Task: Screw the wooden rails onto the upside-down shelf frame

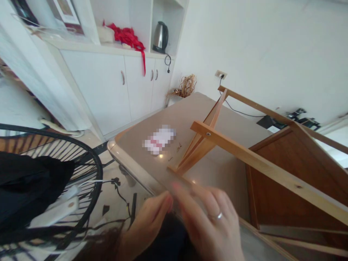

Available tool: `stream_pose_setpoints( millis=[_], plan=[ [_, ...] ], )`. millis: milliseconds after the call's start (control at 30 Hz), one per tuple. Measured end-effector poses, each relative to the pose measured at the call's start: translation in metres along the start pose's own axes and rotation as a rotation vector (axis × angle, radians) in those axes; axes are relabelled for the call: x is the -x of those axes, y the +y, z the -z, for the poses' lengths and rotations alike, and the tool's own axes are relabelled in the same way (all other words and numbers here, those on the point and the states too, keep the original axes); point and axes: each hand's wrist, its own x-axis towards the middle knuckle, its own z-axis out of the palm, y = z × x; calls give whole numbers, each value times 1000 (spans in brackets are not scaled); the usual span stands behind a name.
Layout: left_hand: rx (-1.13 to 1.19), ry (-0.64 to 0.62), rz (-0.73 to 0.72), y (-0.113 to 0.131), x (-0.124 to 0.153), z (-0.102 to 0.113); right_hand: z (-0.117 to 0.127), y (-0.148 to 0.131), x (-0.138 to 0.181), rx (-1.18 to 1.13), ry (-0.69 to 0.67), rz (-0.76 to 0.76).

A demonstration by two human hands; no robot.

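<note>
My left hand (148, 226) and my right hand (210, 221) meet at the near edge of a beige table (141, 145), both smeared by motion. Their fingertips press together around something pale and translucent that I cannot make out. A ring shows on my right hand. Just beyond the hands, a piece of wooden furniture (261, 166) lies tipped on the table, with light wooden legs and rails and a dark brown panel (280, 174). A few small screws (178, 147) lie on the tabletop beside the nearest leg. A small white and red card (159, 139) lies left of the screws.
A black wire chair (81, 170) with black cloth (24, 185) stands at the left. White cabinets (108, 87) behind carry a steel kettle (160, 36) and red fabric (127, 36). Dried grass (186, 86) sits past the table's far corner, below a wall socket (220, 74). Cables lie on the floor.
</note>
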Motion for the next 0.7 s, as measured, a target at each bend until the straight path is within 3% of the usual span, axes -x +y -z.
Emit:
stream_pose_setpoints(
  millis=[133, 300, 400, 467, 500, 567, 633, 700],
  plan=[
    [90, -131, -112, 9, 9, -5, -39, -24, 49, -393, 35, -424],
    [251, -160, -222, -3, 12, -6, -62, -52, 59, -799, 94, -670],
    [110, 4, -244, -13, 2, 0, -67, -53, 61, -806, 300, -774],
    [-106, 223, -236, -17, -11, 4, -67, -44, 64, -689, 444, -822],
    [-229, 339, -222, -18, -18, 7, -66, -38, 65, -602, 445, -830],
    [-432, 482, -212, -19, -32, 9, -63, -26, 64, -389, 238, -808],
    [-533, 508, -227, -18, -43, 8, -61, -16, 60, -223, 57, -749],
    [-553, 500, -234, -18, -48, 5, -62, -11, 54, -176, -8, -724]
  ],
)
